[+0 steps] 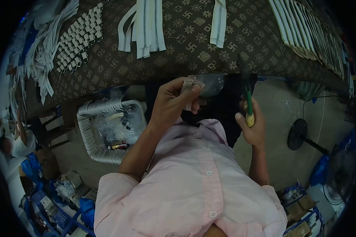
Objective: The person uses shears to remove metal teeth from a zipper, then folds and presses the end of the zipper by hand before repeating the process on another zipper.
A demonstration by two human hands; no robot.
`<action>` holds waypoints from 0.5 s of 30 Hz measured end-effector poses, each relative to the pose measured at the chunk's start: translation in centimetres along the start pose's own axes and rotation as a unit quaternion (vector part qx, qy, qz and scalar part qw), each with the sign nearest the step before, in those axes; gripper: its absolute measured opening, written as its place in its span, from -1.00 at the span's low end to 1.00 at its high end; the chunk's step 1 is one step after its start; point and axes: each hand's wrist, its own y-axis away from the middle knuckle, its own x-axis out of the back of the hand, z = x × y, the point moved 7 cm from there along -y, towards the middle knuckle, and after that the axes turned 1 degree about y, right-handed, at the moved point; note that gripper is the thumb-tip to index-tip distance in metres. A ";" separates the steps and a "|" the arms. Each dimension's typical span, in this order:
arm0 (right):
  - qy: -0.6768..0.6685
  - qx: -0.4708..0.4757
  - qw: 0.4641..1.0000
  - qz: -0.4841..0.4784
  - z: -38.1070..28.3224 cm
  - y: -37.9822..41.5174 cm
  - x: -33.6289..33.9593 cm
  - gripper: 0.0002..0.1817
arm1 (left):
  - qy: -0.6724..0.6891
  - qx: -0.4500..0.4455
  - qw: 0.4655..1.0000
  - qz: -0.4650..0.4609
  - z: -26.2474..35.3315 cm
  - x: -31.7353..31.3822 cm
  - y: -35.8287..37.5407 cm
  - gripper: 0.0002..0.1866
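Observation:
Between the thumb and fingers of my left hand [177,99] is a small pale zipper piece [194,83] with a row of teeth, held just off the table's front edge. My right hand [254,121] is wrapped round the green and yellow handle of a tool [249,103]. The tool's dark upper part points up toward the table and is blurred, so its exact shape cannot be made out. A clear plastic bag [214,84] lies just beyond my left hand.
White zipper strips [146,29] and a single strip [218,25] lie on the patterned table [186,47]. Metal sliders [81,38] are at left, stacked strips [304,29] at right. Below stand a white basket [85,130] and a fan [298,134]. Another person [21,144] is far left.

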 end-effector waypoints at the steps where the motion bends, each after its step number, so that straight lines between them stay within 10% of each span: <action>1: -0.001 -0.004 1.000 0.006 0.1 0.4 -0.3 -0.39 | -0.002 0.004 1.000 -0.006 0.1 -0.1 -0.1 -0.82; 15: 0.059 0.055 0.991 -0.105 -1.9 1.3 -2.1 -0.31 | -0.020 0.003 1.000 0.014 0.7 0.4 0.2 -0.85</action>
